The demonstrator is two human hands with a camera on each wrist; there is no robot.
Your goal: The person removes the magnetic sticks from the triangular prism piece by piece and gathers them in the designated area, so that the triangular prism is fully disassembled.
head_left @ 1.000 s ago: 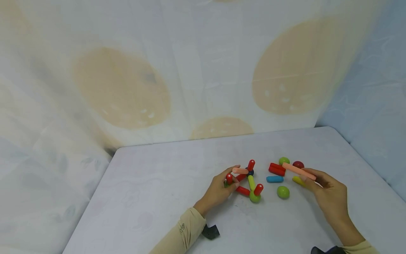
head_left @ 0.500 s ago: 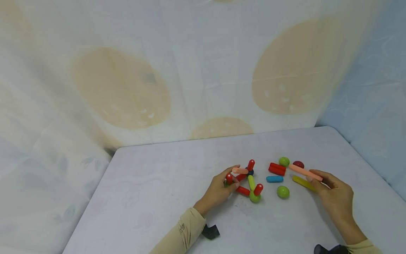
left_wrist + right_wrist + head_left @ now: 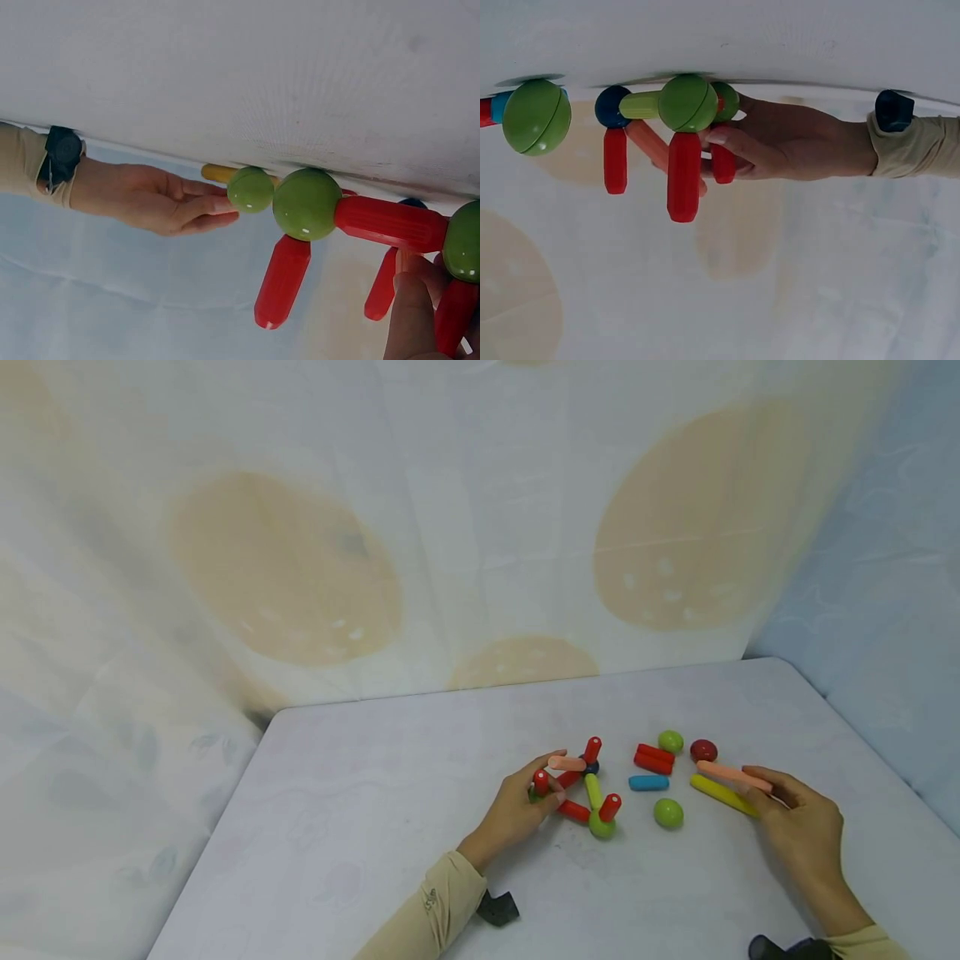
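Between your left hand [image 3: 521,806] and right hand [image 3: 798,827] the pale table top [image 3: 375,827] is cluttered. Just right of your left fingers stands the built frame of red, green and peach plastic rods on green balls [image 3: 588,789], with red rods sticking upward. Further right lie a short blue rod [image 3: 648,782] and a loose green ball [image 3: 668,813]; behind them, a pair of red rods [image 3: 654,759], another green ball [image 3: 671,741] and a dark red ball [image 3: 703,750]. A long yellow rod [image 3: 720,794] lies just left of your right fingers. Left of your left hand, and nearer you than both hands, the table is bare.
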